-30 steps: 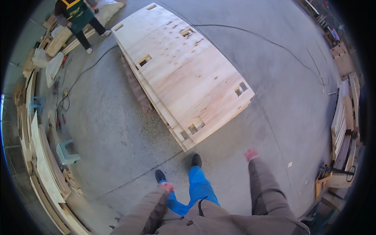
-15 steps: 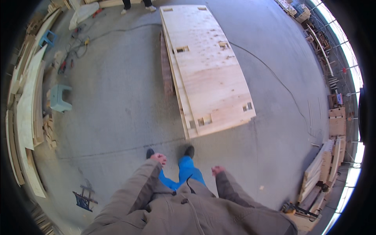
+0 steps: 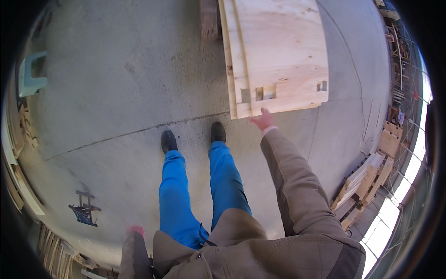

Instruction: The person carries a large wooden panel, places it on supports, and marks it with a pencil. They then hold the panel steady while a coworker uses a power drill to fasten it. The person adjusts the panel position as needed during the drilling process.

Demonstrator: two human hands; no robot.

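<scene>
A stack of pale plywood panels with rectangular cutouts lies ahead of me, its near end close to my feet. The top sheet sits slightly offset, so a lower sheet shows along the left side. My right hand is stretched out to the near edge of the stack, thumb and a finger apart. Whether it touches the wood I cannot tell. Nothing shows in it. Down at my left side hangs my left hand, small and blurred, its fingers not readable. No object is visible near it.
Under the stack's left side is a brown wooden support. A pale green stool stands far left, and a small dark folding stand nearer. Timber piles line the right side. A cable runs over the concrete floor.
The stack is now closer and lower in my view. My right arm has reached forward to its near edge. My left hand has dropped back to my side.
</scene>
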